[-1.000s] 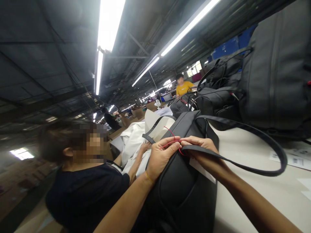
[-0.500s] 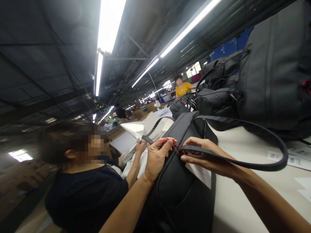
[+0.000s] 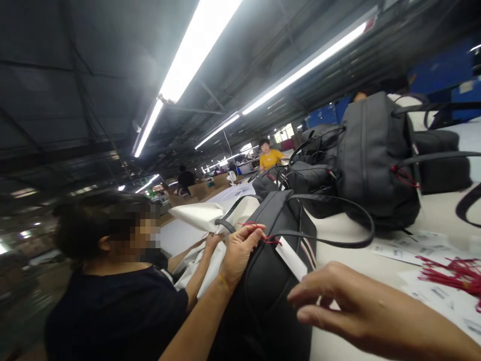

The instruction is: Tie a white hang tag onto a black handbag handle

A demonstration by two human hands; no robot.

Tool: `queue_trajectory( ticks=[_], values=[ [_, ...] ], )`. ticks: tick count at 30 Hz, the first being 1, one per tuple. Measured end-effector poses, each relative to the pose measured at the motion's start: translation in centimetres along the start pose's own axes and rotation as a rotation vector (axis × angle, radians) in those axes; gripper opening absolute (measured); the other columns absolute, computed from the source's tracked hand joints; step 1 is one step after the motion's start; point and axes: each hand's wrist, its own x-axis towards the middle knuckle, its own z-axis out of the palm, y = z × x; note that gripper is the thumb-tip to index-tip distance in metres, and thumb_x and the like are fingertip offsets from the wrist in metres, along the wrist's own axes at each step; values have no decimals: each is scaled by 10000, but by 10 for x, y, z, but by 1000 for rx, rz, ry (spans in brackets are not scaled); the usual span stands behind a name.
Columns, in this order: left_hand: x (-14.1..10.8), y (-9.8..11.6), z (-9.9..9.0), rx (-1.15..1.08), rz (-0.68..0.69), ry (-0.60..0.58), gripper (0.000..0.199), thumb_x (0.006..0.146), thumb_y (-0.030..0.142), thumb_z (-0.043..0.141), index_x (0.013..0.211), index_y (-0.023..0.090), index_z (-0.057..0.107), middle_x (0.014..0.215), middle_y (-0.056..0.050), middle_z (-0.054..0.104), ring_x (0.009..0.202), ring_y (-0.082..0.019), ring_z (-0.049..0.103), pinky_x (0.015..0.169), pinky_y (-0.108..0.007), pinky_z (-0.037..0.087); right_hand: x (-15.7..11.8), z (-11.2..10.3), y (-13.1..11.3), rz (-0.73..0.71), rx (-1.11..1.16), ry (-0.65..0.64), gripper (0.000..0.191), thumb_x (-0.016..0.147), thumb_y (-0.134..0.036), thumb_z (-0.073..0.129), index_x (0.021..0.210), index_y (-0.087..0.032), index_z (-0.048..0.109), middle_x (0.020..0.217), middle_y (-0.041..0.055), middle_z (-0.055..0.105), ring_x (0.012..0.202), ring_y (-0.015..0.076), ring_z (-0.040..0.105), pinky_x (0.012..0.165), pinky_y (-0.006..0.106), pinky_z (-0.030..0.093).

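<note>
- Left hand [image 3: 236,250] up at top edge of black bag [image 3: 270,281]; thumb and fingertips pinching red string [image 3: 259,231]; string tied to strap [image 3: 330,220], white tag [image 3: 291,257] dangling from it.
- Right hand [image 3: 338,306] in the air, near the camera, clear of bag; fingers loosely spread, holding nothing.
- Bag upright on white table [image 3: 379,260], just in front of wearer; strap arching off to the right.
- More dark bags [image 3: 372,150] heaped further back on table; red strings [image 3: 451,268] and paper labels [image 3: 409,245] lying at right.
- Person in dark shirt [image 3: 112,311] at left, hand on white fabric [image 3: 199,215].
- Person in yellow [image 3: 269,158] far behind.
</note>
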Motion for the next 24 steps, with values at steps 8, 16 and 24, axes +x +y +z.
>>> queue_trajectory(
  ticks=[8, 16, 24],
  values=[
    [31, 2, 10, 11, 36, -109, 410, 619, 471, 824, 825, 122, 758, 670, -40, 672, 491, -48, 394, 459, -205, 221, 91, 2, 28, -133, 53, 474, 203, 819, -281, 635, 955, -177, 743, 942, 56, 710, 814, 192, 650, 728, 276, 493],
    [37, -11, 18, -51, 82, 0, 483, 535, 509, 830, 783, 102, 751, 538, 11, 569, 451, -45, 371, 448, -201, 239, 128, 20, 71, -31, 461, 369, 434, 701, -486, 770, 980, -153, 758, 965, 94, 726, 910, 253, 673, 815, 341, 530],
    [30, -9, 19, -26, 65, 24, 368, 571, 436, 826, 750, 120, 769, 576, -19, 638, 478, -60, 412, 476, -207, 284, 127, 19, 57, 5, 439, 537, 353, 644, -444, 793, 828, -144, 777, 805, 76, 704, 740, 205, 653, 644, 272, 508]
  ],
)
